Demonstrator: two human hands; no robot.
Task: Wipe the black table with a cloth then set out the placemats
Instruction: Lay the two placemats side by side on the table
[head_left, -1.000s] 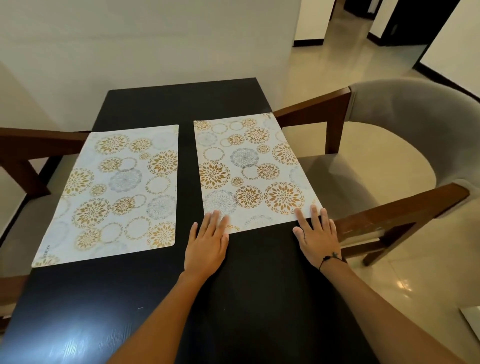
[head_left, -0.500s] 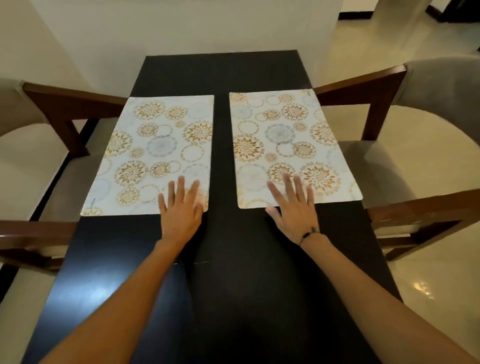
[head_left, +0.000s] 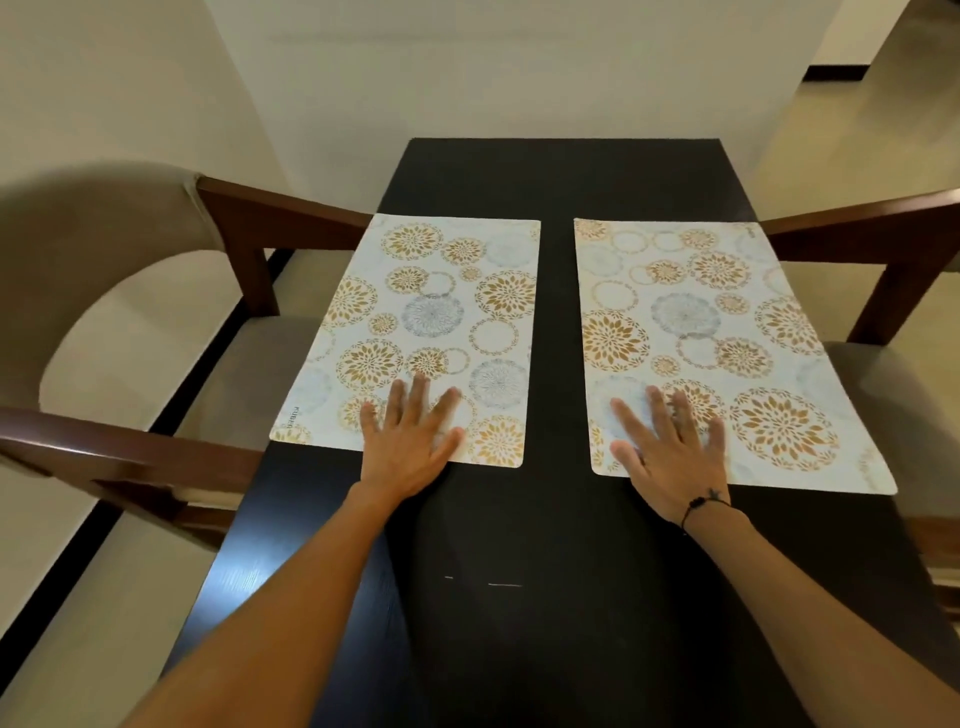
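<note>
table: black table (head_left: 561, 545), long, narrow, far end against a pale wall; faint light scratch marks on the near part
left placemat: left placemat (head_left: 436, 322) lies flat on table's left half, white with gold and grey floral circles, outer long edge at the table's left edge
right placemat: right placemat (head_left: 696, 332) flat on right half, same pattern, near right corner slightly past the table edge
gap: strip of bare black table between the two mats, mats not touching
left hand: left hand (head_left: 410, 441) palm down, fingers straight and spread, lying on near edge of left placemat, heel of the hand on the table; gripping nothing
right hand: right hand (head_left: 670, 452) palm down, fingers spread flat on near inner corner of right placemat; gripping nothing; black cord bracelet (head_left: 698, 504) on wrist
hands relation: apart, one per mat
cloth: not seen
chairs: left chair (head_left: 130, 312) and right chair (head_left: 893, 291), wooden arms, grey upholstery, one at each side of table
floor: glossy beige tile
</note>
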